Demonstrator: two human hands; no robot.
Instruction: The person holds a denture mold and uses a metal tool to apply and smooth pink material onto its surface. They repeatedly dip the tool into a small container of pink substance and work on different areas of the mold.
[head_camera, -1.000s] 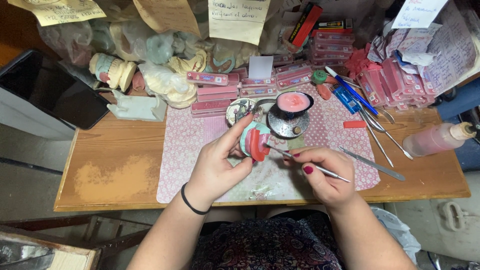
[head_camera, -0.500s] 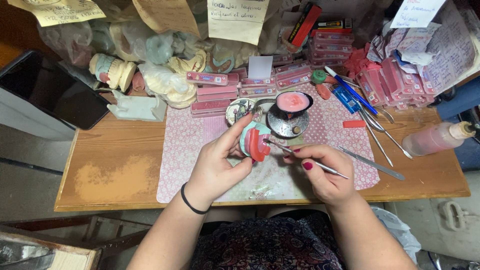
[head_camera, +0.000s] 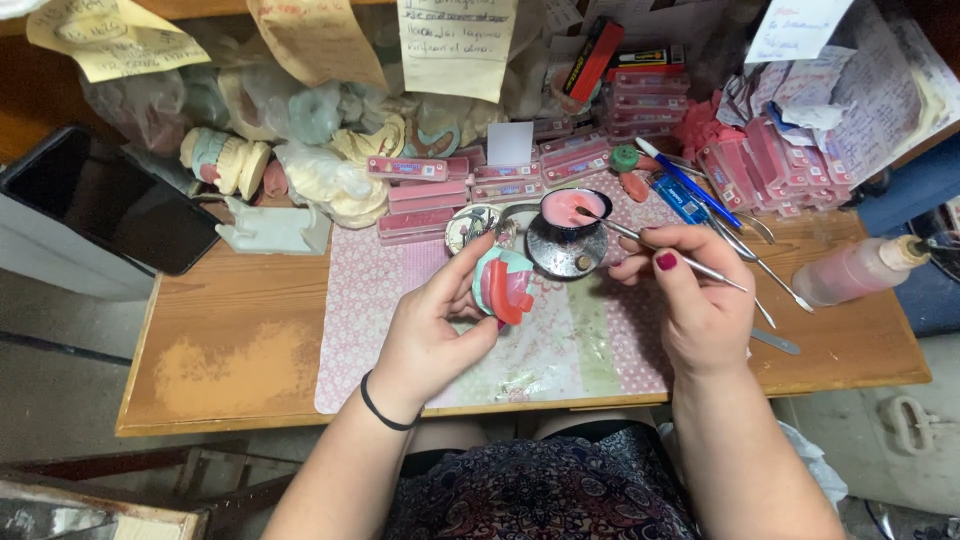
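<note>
My left hand (head_camera: 432, 330) holds a green dental cast with a red wax rim (head_camera: 503, 286) above the patterned mat (head_camera: 560, 350). My right hand (head_camera: 690, 295) grips a thin metal spatula (head_camera: 660, 250) like a pen. Its tip reaches into a small dark metal cup of pink wax (head_camera: 567, 225) that stands on the mat just behind the cast. The cast faces right, toward my right hand.
Plaster casts (head_camera: 230, 160) and bagged moulds crowd the back of the wooden table (head_camera: 230, 340). Pink wax boxes (head_camera: 420, 195) are stacked at the back centre and right. More metal tools (head_camera: 760, 260), a blue pen (head_camera: 690, 185) and a pink squeeze bottle (head_camera: 860, 270) lie right. A black tray (head_camera: 100, 205) sits left.
My right hand has lifted the spatula away from the cast and moved it up and right, so its tip now sits in the wax cup. My left hand has barely moved.
</note>
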